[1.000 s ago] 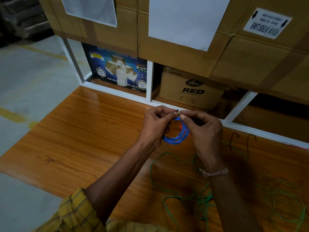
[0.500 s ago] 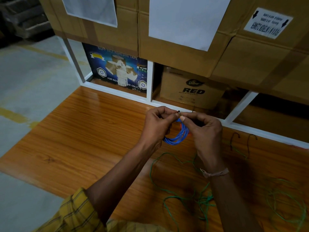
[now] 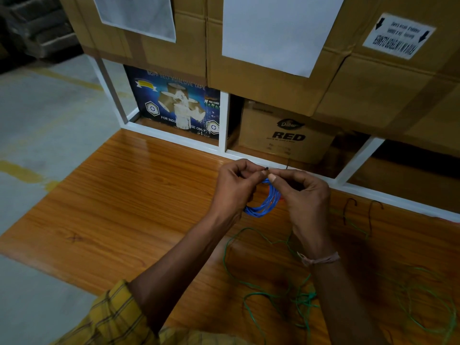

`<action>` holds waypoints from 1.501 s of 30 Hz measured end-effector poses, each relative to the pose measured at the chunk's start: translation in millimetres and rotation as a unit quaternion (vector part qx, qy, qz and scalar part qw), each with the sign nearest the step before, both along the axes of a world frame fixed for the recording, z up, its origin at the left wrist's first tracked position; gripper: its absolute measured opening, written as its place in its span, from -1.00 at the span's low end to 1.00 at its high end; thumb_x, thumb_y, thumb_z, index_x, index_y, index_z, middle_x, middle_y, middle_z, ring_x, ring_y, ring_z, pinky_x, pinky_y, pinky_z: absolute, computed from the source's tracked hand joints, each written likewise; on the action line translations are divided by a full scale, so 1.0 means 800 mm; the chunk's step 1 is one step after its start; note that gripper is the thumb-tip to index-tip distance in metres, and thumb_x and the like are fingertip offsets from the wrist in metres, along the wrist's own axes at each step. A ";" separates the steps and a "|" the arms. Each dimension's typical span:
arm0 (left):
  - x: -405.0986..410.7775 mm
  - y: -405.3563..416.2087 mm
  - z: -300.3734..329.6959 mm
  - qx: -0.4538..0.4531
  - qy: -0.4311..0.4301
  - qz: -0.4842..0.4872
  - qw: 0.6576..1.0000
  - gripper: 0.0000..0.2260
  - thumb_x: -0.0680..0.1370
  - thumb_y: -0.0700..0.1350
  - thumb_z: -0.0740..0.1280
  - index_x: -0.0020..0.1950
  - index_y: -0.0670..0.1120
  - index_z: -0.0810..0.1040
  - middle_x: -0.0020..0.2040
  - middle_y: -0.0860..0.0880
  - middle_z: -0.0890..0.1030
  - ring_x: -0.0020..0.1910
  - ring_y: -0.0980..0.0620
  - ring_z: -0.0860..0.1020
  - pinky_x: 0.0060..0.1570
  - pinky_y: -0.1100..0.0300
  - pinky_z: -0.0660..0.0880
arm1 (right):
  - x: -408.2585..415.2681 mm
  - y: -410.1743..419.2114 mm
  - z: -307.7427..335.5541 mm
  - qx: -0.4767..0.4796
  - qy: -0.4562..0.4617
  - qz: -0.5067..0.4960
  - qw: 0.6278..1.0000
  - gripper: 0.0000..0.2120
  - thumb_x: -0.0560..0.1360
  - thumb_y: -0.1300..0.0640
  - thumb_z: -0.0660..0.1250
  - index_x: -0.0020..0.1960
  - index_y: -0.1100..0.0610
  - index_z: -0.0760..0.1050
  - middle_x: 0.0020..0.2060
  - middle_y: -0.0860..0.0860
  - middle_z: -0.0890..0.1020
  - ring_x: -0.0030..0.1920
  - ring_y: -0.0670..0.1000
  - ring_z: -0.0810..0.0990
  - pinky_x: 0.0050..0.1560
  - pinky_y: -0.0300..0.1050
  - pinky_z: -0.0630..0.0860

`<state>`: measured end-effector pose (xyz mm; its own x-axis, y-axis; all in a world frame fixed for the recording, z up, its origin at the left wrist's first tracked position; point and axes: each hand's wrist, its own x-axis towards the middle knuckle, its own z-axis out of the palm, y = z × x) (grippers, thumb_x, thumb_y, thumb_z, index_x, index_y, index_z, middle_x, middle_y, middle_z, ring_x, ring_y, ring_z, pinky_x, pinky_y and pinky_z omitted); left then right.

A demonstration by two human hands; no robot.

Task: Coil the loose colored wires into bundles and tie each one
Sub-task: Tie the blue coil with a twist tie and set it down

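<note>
Above the wooden table (image 3: 124, 207), left hand (image 3: 234, 185) and right hand (image 3: 306, 197) still pinch the blue coil (image 3: 263, 205) hanging below them; we judge, perhaps, its tie unfinished, nothing shifted.

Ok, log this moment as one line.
step: tying | left hand: pinches tie | right hand: pinches tie | blue wire coil: held above table | green wire: loose

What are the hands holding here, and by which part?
Both hands hold the blue wire coil by its top: the left hand and right hand pinch a thin dark tie there. The rest of the coil hangs free.
</note>
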<state>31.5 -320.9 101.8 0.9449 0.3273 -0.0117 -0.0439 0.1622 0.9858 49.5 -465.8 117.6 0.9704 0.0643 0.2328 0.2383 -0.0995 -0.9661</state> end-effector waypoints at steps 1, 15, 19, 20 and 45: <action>-0.001 0.000 -0.001 0.007 -0.004 0.000 1.000 -0.92 0.59 -0.28 0.48 0.01 -0.31 0.66 -0.39 0.01 0.48 -0.49 0.13 0.39 -0.50 0.23 0.33 | 0.000 0.000 -0.001 0.004 0.001 -0.001 1.000 -0.84 0.48 0.30 0.51 0.06 0.23 0.72 -0.09 -0.03 0.77 -0.02 -0.11 0.74 0.01 -0.27 0.63; -0.006 0.011 -0.005 0.051 -0.016 -0.070 0.996 -0.91 0.62 -0.22 0.46 0.07 -0.24 0.68 -0.22 -0.06 0.56 -0.43 0.05 0.41 -0.46 0.18 0.34 | 0.014 -0.017 -0.007 0.050 0.080 0.034 0.995 -0.82 0.44 0.31 0.54 0.04 0.25 0.66 -0.08 0.08 0.75 -0.02 0.01 0.74 -0.01 -0.18 0.67; -0.005 0.015 -0.006 0.057 -0.016 -0.085 0.995 -0.91 0.62 -0.21 0.47 0.08 -0.22 0.70 -0.19 -0.11 0.57 -0.43 0.05 0.41 -0.45 0.19 0.35 | 0.018 -0.022 -0.009 0.041 0.091 0.053 0.994 -0.81 0.44 0.29 0.55 0.03 0.21 0.66 -0.06 0.10 0.75 0.01 0.05 0.74 0.01 -0.13 0.67; -0.005 0.016 -0.007 0.058 -0.015 -0.085 0.995 -0.91 0.62 -0.22 0.47 0.08 -0.22 0.71 -0.20 -0.09 0.58 -0.43 0.07 0.42 -0.45 0.20 0.35 | 0.020 -0.023 -0.009 0.037 0.094 0.062 0.993 -0.81 0.44 0.29 0.55 0.03 0.20 0.66 -0.06 0.10 0.75 0.01 0.06 0.74 0.01 -0.13 0.66; -0.007 0.025 -0.006 0.045 0.010 -0.116 0.992 -0.93 0.65 -0.12 0.45 0.02 -0.11 0.69 -0.26 0.05 0.54 -0.45 0.12 0.38 -0.48 0.23 0.32 | 0.037 -0.023 0.003 -0.172 -0.063 0.121 0.976 -0.97 0.59 0.17 0.42 -0.01 0.12 0.62 -0.12 0.07 0.64 -0.12 0.08 0.62 -0.14 -0.02 0.57</action>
